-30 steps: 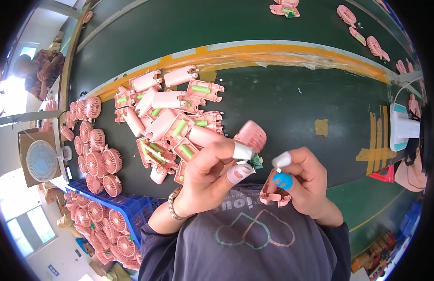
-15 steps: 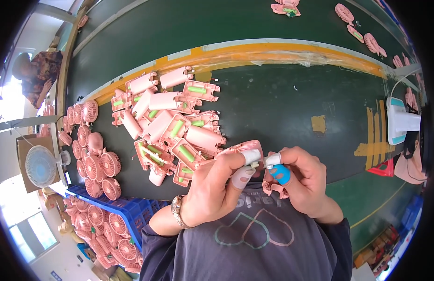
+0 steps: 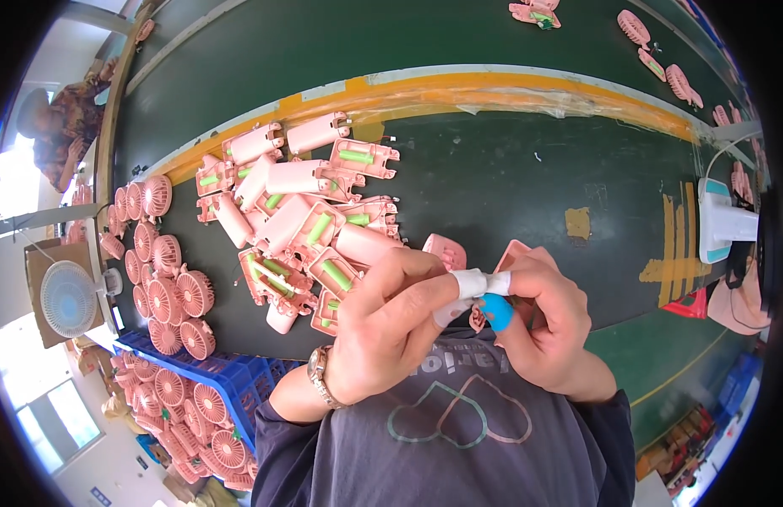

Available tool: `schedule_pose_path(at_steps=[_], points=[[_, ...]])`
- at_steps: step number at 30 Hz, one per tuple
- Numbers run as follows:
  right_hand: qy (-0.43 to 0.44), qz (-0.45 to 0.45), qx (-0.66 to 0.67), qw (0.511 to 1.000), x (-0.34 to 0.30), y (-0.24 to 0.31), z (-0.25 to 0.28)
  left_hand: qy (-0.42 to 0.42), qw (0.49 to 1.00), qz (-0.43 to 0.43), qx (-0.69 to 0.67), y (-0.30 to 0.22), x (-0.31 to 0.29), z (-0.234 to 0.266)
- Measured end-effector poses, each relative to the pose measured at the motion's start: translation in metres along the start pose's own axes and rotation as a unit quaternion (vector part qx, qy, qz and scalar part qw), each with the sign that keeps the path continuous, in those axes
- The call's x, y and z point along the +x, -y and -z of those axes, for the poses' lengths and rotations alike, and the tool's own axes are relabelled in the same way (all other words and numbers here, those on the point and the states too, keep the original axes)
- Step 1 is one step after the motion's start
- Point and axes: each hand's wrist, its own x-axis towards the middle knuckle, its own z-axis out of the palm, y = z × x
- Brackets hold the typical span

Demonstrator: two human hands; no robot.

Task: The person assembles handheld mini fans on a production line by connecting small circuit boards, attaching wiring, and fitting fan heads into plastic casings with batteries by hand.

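My left hand (image 3: pixel 391 329), wearing a watch and white finger covers, pinches with its thumb and fingertips. What sits between them is hidden. Against it press the fingertips of my right hand (image 3: pixel 543 317), which has a white cover on one finger and blue tape on the thumb. My right fingers curl round a pink plastic housing (image 3: pixel 511 252), partly showing above and below them. Just beyond my left fingertips is another pink shell (image 3: pixel 445 250). To the left lies a heap of pink handle housings (image 3: pixel 299 179), several with green cylindrical cells (image 3: pixel 320 230) inside.
Round pink fan heads (image 3: pixel 165 300) stand in rows at the table's left. Below them a blue crate (image 3: pixel 231 380) holds more. A yellow-taped ledge (image 3: pixel 391 100) crosses behind the heap. A white device (image 3: pixel 714 220) stands at the right; pink fans (image 3: pixel 634 29) lie on the far green surface.
My fingertips have come together, covering the small pale connectors that showed between them. The pink housing at my right hand has tilted up, and the shell by my left hand shows more separately.
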Motion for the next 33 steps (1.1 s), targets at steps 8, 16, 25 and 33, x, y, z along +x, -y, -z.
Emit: schedule_pose_path(at_steps=[8,16,25,33], points=[[0.095,-0.363,0.333,0.865,0.001,0.003,0.007,0.042,0.988,-0.104,0.109,0.014,-0.007,0.009],[-0.003,0.103,-0.033,0.994,0.013,-0.015,-0.002,-0.01,0.978,0.139,-0.156,0.014,-0.006,0.006],[-0.042,0.237,-0.3,0.923,0.017,-0.011,-0.013,0.04,0.915,0.237,-0.324,0.006,-0.001,0.011],[-0.054,0.241,-0.307,0.919,0.013,-0.011,-0.013,0.027,0.957,0.187,-0.222,0.004,0.002,0.012]])
